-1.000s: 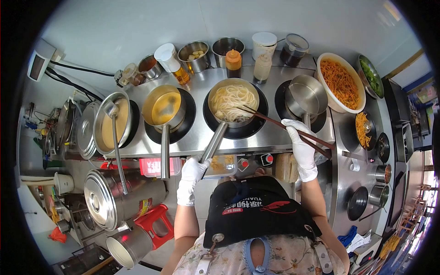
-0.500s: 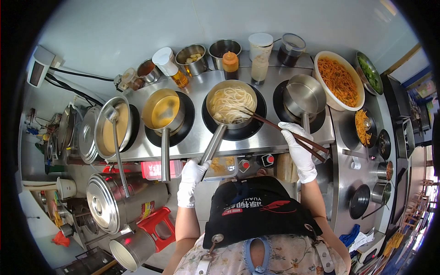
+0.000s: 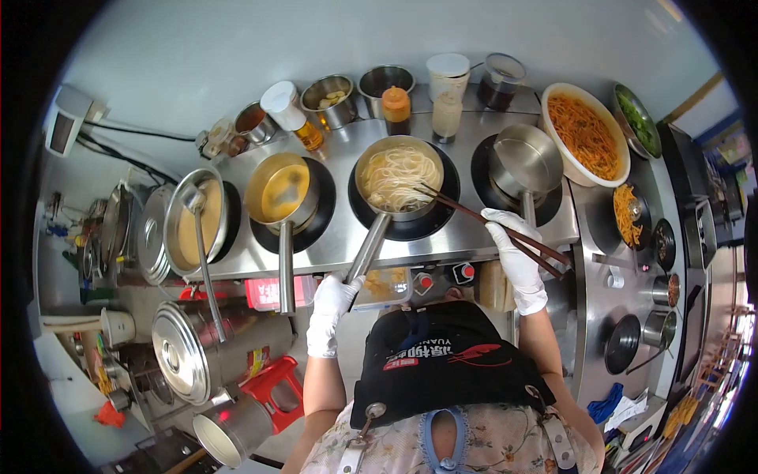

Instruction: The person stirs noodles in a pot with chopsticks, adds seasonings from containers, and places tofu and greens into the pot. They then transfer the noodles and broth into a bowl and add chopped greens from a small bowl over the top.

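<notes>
Both hands in white gloves, forearms bare, held forward at the steel bench (image 3: 335, 241).

Left hand (image 3: 332, 302): grip wrapped round the handle (image 3: 369, 251) of the middle saucepan (image 3: 395, 142), near its outer end. Right hand (image 3: 513, 253): grip pinching a pair of dark chopsticks (image 3: 464, 208); the two tips sit slightly apart, in the noodles (image 3: 403, 174) at the pan's right side. Back ends stick out past the glove, low and to the right.

Noodles pale, in a loose tangle inside the middle saucepan. Pan stands on a round black burner plate (image 3: 448, 182), handle slanting down-left toward the person.

To the left: second saucepan (image 3: 260, 172), yellow liquid inside, handle toward the person. Farther left, a wide pan (image 3: 225, 213) of tan liquid; a ladle (image 3: 207, 268) leans in it, handle reaching past the bench edge.

To the right: third saucepan (image 3: 525, 142), contents cannot be told; its handle runs down to the right hand. Beside it, a white basin (image 3: 546, 134) of orange-red strands.

Behind the middle saucepan: an orange-capped bottle (image 3: 396, 110), with a pale bottle (image 3: 447, 117) just right of it.
</notes>
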`<control>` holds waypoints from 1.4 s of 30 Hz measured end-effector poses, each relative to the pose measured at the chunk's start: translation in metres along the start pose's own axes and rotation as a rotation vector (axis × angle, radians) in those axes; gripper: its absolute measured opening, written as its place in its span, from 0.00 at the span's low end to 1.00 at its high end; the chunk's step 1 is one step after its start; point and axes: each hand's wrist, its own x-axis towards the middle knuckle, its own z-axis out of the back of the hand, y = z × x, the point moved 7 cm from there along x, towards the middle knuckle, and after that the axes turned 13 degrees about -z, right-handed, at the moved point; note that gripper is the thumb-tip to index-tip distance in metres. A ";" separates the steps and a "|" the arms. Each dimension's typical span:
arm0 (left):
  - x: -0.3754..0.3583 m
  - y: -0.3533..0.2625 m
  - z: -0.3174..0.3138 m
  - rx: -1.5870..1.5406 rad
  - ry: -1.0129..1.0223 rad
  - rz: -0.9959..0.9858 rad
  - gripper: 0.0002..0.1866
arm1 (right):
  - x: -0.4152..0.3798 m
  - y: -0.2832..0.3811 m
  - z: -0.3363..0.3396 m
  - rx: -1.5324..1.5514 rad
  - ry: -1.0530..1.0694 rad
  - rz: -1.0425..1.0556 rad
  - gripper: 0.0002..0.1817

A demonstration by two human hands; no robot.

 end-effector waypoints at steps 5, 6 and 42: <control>0.004 0.004 -0.004 -0.133 0.008 0.033 0.25 | -0.005 0.010 0.002 -0.022 0.033 0.014 0.11; 0.003 0.003 -0.008 -0.213 0.026 0.086 0.25 | -0.007 0.005 0.003 -0.058 0.070 -0.013 0.12; 0.007 0.001 -0.013 -0.190 -0.016 0.008 0.14 | 0.047 -0.015 -0.085 -0.066 0.247 0.463 0.10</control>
